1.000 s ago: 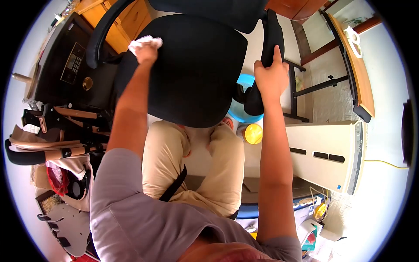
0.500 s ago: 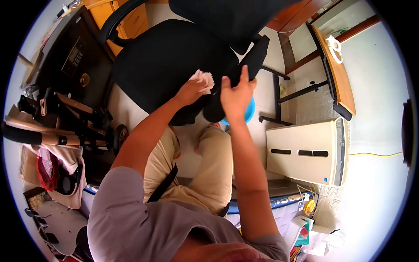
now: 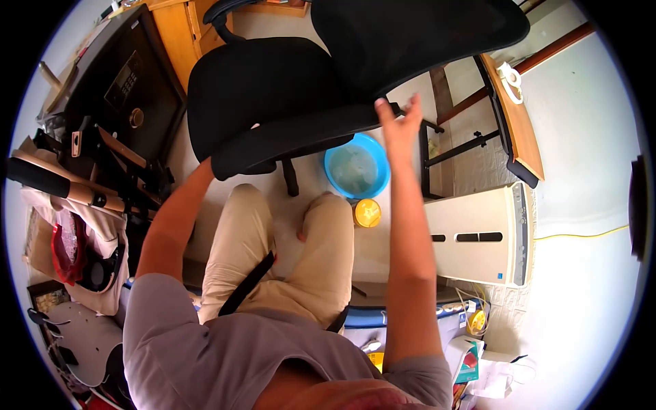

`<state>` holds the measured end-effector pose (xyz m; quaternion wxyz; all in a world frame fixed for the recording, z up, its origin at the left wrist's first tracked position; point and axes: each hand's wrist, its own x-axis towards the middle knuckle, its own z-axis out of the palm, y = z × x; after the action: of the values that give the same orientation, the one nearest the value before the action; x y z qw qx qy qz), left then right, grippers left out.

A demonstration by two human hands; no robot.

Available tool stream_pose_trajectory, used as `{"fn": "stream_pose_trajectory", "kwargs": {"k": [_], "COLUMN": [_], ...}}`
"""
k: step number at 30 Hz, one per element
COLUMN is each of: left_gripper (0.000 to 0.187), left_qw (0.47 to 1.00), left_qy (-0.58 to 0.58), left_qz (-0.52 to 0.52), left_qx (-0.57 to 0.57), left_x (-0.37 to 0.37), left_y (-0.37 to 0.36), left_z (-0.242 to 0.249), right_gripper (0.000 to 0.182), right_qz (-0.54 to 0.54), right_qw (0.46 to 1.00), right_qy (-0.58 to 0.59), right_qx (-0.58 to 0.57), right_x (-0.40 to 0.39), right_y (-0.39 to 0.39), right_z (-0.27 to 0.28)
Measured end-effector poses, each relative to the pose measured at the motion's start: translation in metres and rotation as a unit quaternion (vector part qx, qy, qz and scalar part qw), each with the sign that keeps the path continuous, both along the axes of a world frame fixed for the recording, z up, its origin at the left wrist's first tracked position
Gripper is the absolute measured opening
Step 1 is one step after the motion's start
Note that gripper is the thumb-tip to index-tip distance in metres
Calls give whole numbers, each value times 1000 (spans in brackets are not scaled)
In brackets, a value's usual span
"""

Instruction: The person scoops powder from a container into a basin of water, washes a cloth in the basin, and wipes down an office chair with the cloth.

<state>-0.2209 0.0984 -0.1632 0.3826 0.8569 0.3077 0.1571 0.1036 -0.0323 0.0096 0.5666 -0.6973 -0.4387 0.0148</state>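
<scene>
A black office chair stands in front of me, its near armrest lying across the view. My left hand reaches in behind the front end of this armrest, which hides its fingers and whatever they hold. A small pale spot shows just over the armrest's upper edge. At the armrest's rear end, beside the backrest, my right hand has thumb and finger spread apart, with nothing seen between them. Below the chair stands a blue basin of cloudy water, with a yellow-lidded container close to it.
On the left are a black safe and a folded stroller-like frame. A cream-coloured appliance stands to the right, below a wooden-topped table. Wooden drawers are at the back left.
The chair has turned, swinging its armrest across in front of me and uncovering the basin. My left hand, which held a crumpled pale pink cloth, has gone behind the armrest. My right hand moved rightward.
</scene>
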Motion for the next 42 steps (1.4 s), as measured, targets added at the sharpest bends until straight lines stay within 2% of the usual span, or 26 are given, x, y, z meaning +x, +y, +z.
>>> {"fn": "stream_pose_trajectory", "kwargs": {"k": [2, 5, 8, 9, 12, 15, 18, 20, 21, 22, 23, 24, 25, 27, 28, 31, 32, 33, 34, 35, 36, 38, 41, 42], "left_gripper": [40, 40, 40, 40, 39, 39, 39, 39, 39, 34, 31, 32, 35, 41, 42, 41, 39, 38, 38, 37, 31, 27, 29, 35], "left_qw": [998, 991, 982, 979, 971, 963, 946, 920, 896, 832, 960, 933, 894, 881, 894, 904, 925, 947, 965, 970, 918, 906, 962, 956], "left_qy": [29, 68, 96, 100, 111, 110, 90, 10, -98, -255, -133, -182, -231, -289, -254, -275, -255, -222, -134, -85, -156, -116, 30, 50], "left_qz": [16, 40, 53, 54, 53, 50, 57, 67, 54, 5, 112, 122, 206, 144, 149, 42, -34, -55, -113, -228, -252, -222, -192, -185], "left_qx": [-45, -104, -151, -167, -205, -242, -305, -385, -430, -492, -221, -285, -325, -347, -338, -325, -279, -227, -196, 12, 265, 342, 193, 222], "left_x": [-23, -55, -75, -79, -90, -100, -105, -107, -105, -97, -98, -88, -71, -33, -15, 40, 59, 75, 92, 103, 112, 99, 44, 25], "left_y": [8, 12, 8, 4, -8, -24, -32, -33, -33, -34, -25, -21, -17, -18, -23, -60, -56, -75, -92, -105, -122, -131, -147, -150], "left_z": [-2, -6, -11, -12, -14, -8, 9, 28, 39, 50, 70, 95, 113, 156, 175, 211, 198, 195, 197, 189, 176, 166, 205, 209], "right_gripper": [87, 80, 69, 61, 59, 58, 57, 59, 59, 59, 60, 60, 60, 60, 59, 58, 57, 57, 58, 58, 58, 57, 56, 58], "right_qz": [-31, 109, 158, 99, 76, 87, 95, 79, 89, 99, 100, 102, 102, 111, 105, 101, 101, 103, 104, 97, 91, 108, 112, 103], "right_qw": [997, 980, 961, 970, 969, 957, 963, 964, 962, 959, 962, 962, 963, 960, 965, 971, 969, 967, 965, 966, 968, 967, 965, 968], "right_qy": [67, 157, 218, 211, 228, 267, 232, 222, 227, 233, 220, 217, 215, 205, 191, 169, 175, 173, 171, 179, 185, 176, 171, 168], "right_qx": [31, 63, 64, 66, 55, 77, 103, 120, 123, 127, 129, 129, 130, 153, 149, 132, 140, 157, 171, 157, 145, 150, 165, 156], "right_x": [35, 32, 28, 23, 15, -4, -13, -14, -19, -25, -30, -36, -42, -46, -47, -55, -52, -49, -48, -48, -48, -46, -50, -52], "right_y": [28, 41, 65, 68, 57, 38, 23, 16, 8, 0, -8, -17, -25, -31, -35, -46, -43, -38, -38, -40, -41, -43, -42, -44], "right_z": [1, 23, 13, 9, 9, 14, 4, -8, -9, -9, -7, -5, -3, -10, -13, 1, -4, -6, -9, -8, -5, -5, -12, -12]}}
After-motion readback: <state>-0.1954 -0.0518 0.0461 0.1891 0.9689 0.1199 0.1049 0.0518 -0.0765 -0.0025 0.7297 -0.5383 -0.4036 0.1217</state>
